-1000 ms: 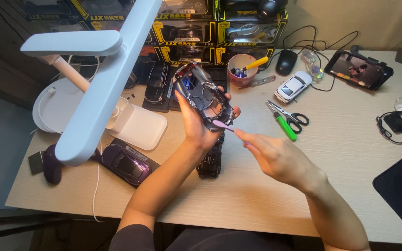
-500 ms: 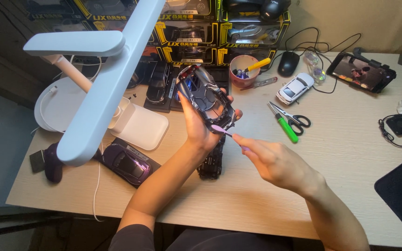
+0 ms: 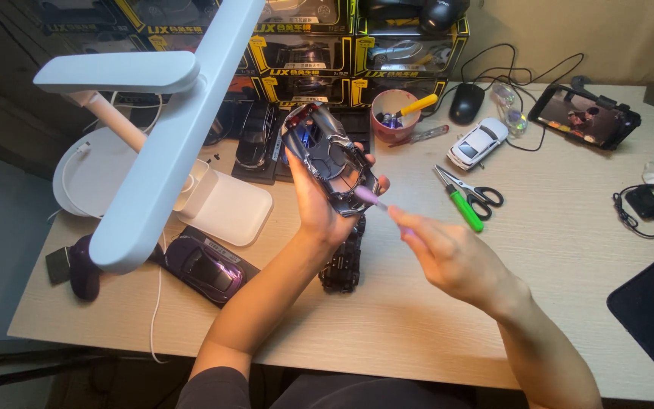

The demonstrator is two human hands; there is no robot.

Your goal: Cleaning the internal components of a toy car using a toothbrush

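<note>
Fingers point(image 3: 308, 193) gripping upturned model car shell point(image 3: 328, 157) — dark, glossy, purple tool point(image 3: 376, 201) touching

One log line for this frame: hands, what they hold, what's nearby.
left hand: holds upturned model car body | right hand: pinches thin purple tool, tip at body | black chassis on desk below

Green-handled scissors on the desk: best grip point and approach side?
Grip the scissors from above at the black finger loops, the end toward the desk's right. They lie flat and closed, loops apart from the cables and the white toy car. A green-handled tool lies right alongside the blades, so a pinch there would probably catch both.
</note>
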